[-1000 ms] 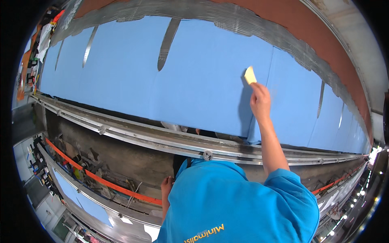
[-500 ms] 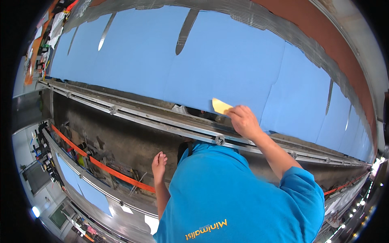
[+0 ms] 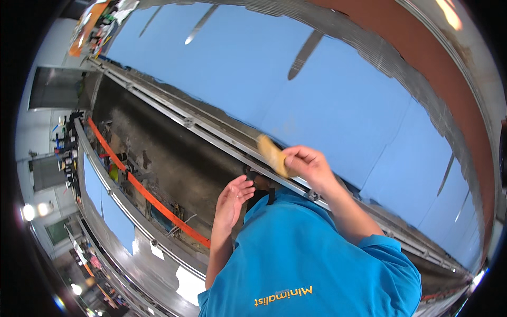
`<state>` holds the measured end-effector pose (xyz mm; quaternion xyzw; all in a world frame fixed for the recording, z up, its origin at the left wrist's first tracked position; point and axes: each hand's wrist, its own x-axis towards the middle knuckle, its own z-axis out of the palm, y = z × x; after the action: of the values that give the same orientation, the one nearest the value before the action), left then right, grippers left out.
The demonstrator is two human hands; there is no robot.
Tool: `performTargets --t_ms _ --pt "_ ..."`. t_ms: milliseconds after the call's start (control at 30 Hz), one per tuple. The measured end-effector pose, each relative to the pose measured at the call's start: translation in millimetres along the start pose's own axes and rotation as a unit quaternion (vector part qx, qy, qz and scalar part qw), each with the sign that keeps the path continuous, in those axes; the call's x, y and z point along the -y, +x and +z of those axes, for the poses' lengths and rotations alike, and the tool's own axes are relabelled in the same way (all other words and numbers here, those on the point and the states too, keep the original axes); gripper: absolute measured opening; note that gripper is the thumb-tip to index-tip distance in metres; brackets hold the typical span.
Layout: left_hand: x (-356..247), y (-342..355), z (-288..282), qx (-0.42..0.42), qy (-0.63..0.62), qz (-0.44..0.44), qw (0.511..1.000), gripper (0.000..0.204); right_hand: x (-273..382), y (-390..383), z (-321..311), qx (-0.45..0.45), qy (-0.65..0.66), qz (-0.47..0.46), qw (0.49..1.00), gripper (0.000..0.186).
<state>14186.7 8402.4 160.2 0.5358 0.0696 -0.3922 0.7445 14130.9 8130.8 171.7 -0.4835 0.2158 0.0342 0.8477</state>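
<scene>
My right hand (image 3: 311, 166) pinches a flat yellow-tan piece (image 3: 273, 155), perhaps a scraper or a pad; I cannot tell its exact kind. It is tilted above the metal rail along the near edge of a long table. Just beyond lies a light blue sheet (image 3: 237, 74) that covers most of the tabletop. My left hand (image 3: 232, 201) is raised left of my body, over the gap beside the table. Its fingers are loosely bent and apart, with nothing in them.
The metal rail (image 3: 158, 105) with round fittings runs along the table edge. Dark grey strips (image 3: 305, 55) show between blue sections. An orange bar (image 3: 148, 195) and a second long table (image 3: 169, 272) lie to the left. Assorted items (image 3: 105, 29) stand at the far left end.
My right hand has drawn the yellow-tan piece back from the blue sheet toward the rail. My left hand has risen and its fingers have loosened. The view has turned.
</scene>
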Motion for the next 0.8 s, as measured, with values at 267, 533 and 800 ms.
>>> performTargets --t_ms 267,533,800 --pt "-30.1 9.3 12.1 -0.008 -0.105 0.064 0.992 0.031 -23.1 4.2 24.8 0.146 0.089 0.119 0.978 0.019" --pt "-26.9 2.8 -25.3 -0.023 -0.173 0.066 0.982 0.01 -16.1 30.2 41.4 0.196 0.019 0.165 0.967 0.021" --pt "-63.1 33.7 -89.8 -0.034 -0.288 0.085 0.953 0.014 -30.1 76.5 115.3 0.228 0.262 0.129 0.929 0.075"
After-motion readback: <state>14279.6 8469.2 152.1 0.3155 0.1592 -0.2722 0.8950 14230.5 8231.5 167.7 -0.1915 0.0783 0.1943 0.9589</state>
